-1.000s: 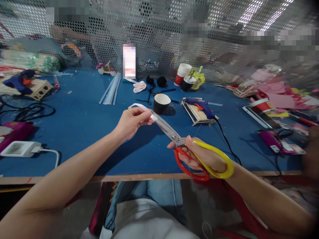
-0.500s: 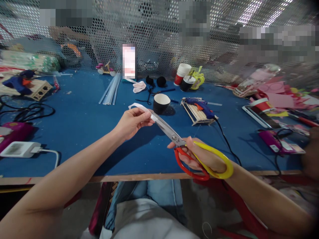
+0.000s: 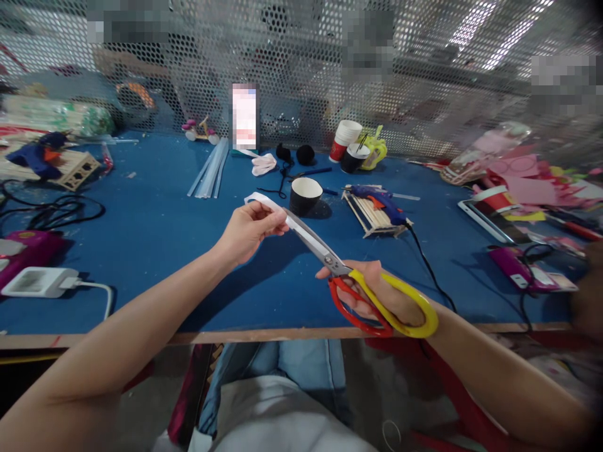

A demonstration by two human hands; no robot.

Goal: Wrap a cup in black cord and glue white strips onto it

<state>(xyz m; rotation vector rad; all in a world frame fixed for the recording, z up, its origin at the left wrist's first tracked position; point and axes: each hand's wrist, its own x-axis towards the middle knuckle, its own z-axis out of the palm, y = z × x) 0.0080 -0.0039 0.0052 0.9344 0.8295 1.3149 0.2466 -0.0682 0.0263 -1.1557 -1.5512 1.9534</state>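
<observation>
"Two hands appear in the head view. State the condition of the left hand (image 3: 247, 233)."

"Left hand: thumb and fingertips pinched together on a white strip (image 3: 269, 202). Part of the strip curls out in a loop beyond the knuckles."

"And the right hand (image 3: 391, 300)?"

"Right hand: grasping the scissors (image 3: 328, 258) by the handles, one red, one yellow. The yellow handle reaches back to the wrist. The blades point toward the left hand."

"Where is the strip relative to the blades?"

"At the blade tips, raised above the worktop (image 3: 264, 301). Whether the blades bear on the strip cannot be determined; the fingers hide that point."

"List the adjacent items."

"Black cup (image 3: 301, 203): upright, just beyond the blade tips. Glue gun (image 3: 389, 208): resting on a wooden stick frame (image 3: 366, 220), right of the cup. Clear sticks (image 3: 207, 172): lying together, farther back on the left. Pale pink ribbon (image 3: 264, 165): bunched, behind and left of the cup."
</observation>
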